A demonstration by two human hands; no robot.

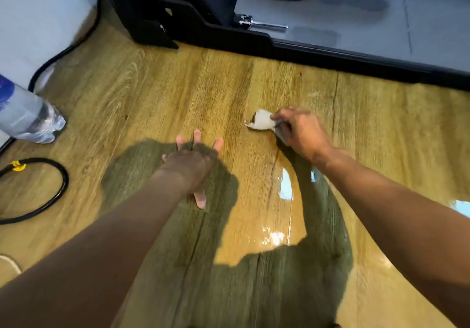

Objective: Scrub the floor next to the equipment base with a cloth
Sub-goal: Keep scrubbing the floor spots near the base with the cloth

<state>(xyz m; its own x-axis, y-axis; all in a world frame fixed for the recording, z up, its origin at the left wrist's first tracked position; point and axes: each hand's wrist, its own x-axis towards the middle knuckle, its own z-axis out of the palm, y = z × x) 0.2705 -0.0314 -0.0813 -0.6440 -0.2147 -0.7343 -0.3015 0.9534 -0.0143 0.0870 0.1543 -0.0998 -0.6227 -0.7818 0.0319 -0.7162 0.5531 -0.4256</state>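
From my feed, the left hand (189, 167) sits low of centre in the frame, fingers spread and straight, palm flat on the wood-grain floor (152, 86) and holding nothing. The right hand (301, 130), right of centre, has its fingers curled around a wadded white cloth (260, 120). The cloth pokes out to the left of the knuckles and touches the floor, with a dark smudge at its tip.

The black equipment base (330, 55) runs as a long edge across the upper right, well above the cloth, with bare boards between them. Behind that edge I see a grey mat (356, 17), and a short metal pin (262, 23) juts out sideways at the foot of the dark upright part.

A glossy wet patch (284, 187) shines on the boards just below the right wrist. At the left edge a clear plastic bottle (28, 116) leans into view, its bottom on the floor. Below it lies a loop of black cable (50, 190) with a yellow tag (17, 165) — both well away from the hands. Nothing lies between the cloth and the base, though motion blur softens the finer detail.
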